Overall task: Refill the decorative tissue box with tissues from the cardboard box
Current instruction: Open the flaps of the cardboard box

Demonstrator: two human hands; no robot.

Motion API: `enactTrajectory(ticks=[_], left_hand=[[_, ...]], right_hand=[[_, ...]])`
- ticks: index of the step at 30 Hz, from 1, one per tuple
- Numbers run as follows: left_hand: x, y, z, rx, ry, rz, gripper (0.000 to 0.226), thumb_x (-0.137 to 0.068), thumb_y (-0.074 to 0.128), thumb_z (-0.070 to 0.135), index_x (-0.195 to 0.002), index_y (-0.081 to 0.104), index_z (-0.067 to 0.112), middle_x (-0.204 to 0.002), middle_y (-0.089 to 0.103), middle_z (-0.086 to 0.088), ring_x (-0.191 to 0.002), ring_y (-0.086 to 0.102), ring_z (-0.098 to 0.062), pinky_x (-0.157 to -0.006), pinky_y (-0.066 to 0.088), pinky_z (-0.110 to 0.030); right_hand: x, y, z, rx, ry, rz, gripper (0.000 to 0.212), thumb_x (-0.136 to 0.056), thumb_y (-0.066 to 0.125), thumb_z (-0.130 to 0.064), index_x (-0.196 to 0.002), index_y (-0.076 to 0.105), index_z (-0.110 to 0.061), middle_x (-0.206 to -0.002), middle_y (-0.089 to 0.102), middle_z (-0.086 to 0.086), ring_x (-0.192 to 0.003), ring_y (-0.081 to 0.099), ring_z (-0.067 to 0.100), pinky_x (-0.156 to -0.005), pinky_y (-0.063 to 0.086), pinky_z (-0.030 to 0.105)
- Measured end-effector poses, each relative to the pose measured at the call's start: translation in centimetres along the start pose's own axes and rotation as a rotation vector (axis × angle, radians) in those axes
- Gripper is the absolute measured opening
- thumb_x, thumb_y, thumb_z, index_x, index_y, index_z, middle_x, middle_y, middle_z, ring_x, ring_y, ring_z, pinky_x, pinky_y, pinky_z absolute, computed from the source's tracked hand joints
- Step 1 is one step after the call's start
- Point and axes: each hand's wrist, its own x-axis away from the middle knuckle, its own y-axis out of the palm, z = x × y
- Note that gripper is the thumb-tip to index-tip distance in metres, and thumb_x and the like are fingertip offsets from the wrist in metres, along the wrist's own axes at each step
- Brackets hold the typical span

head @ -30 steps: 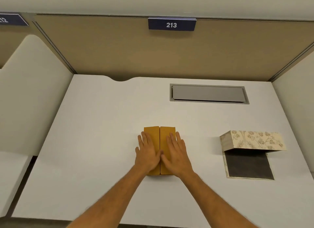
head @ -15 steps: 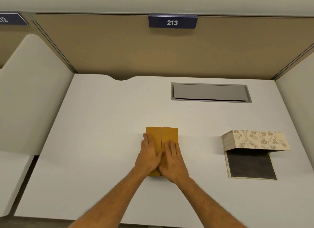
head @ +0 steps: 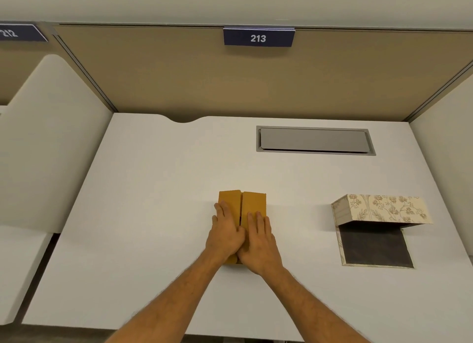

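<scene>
White laminate forms the bench (head: 143, 214), bare across its near edge. Nearest the person, the left hand (head: 225, 232) and right hand (head: 258, 243) lie flat and open, palms down, side by side on the cardboard box (head: 242, 204). Fingers rest on the two top flaps; thumbs meet at the centre seam, which shows a narrow dark gap. This placement probably serves to part the flaps; no tissues are visible yet.

Well apart, to the right, the decorative tissue box (head: 381, 209) stands with its floral shell raised off its dark base panel (head: 375, 248), apparently opened ready for loading.

Farther back, a grey cable hatch (head: 314, 140) sits flush in the bench. Tan partition panels enclose the station; a sign (head: 258, 37) reads 213.
</scene>
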Motion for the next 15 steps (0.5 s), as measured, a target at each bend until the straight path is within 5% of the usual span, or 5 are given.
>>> enactTrajectory(ticks=[4,10,15], left_hand=[[0.6,-1.2,0.1,0.082,-0.01,0.031,0.083,-0.098,0.042,0.049,-0.159,-0.002,0.015,-0.165,0.023,-0.011,-0.134,0.05,-0.035,-0.106,0.047,-0.048],[1.7,-2.7,-0.5,0.14,-0.013,0.152,0.056,-0.104,0.036,0.029,-0.158,0.021,0.021,-0.135,0.06,-0.008,-0.112,0.064,-0.029,-0.096,0.053,-0.044],[2.0,-4.3,-1.9,0.156,0.03,0.238,0.029,-0.103,0.035,0.025,-0.125,0.054,0.026,-0.104,0.071,0.0,-0.085,0.065,-0.02,-0.078,0.058,-0.041]], right_hand=[[0.5,0.7,-0.1,0.037,-0.008,-0.002,0.107,-0.083,0.059,-0.061,-0.159,-0.003,-0.019,-0.168,-0.005,0.009,-0.154,-0.005,0.035,-0.121,0.021,0.055],[0.8,0.9,-0.5,-0.006,-0.005,-0.027,0.096,-0.088,0.06,-0.028,-0.158,-0.005,-0.019,-0.168,-0.008,0.009,-0.154,-0.007,0.033,-0.12,0.023,0.057],[2.1,-0.9,1.0,-0.291,-0.015,0.04,0.087,-0.088,0.054,-0.019,-0.159,0.004,-0.027,-0.168,0.004,-0.004,-0.153,0.013,0.018,-0.117,0.034,0.038]])
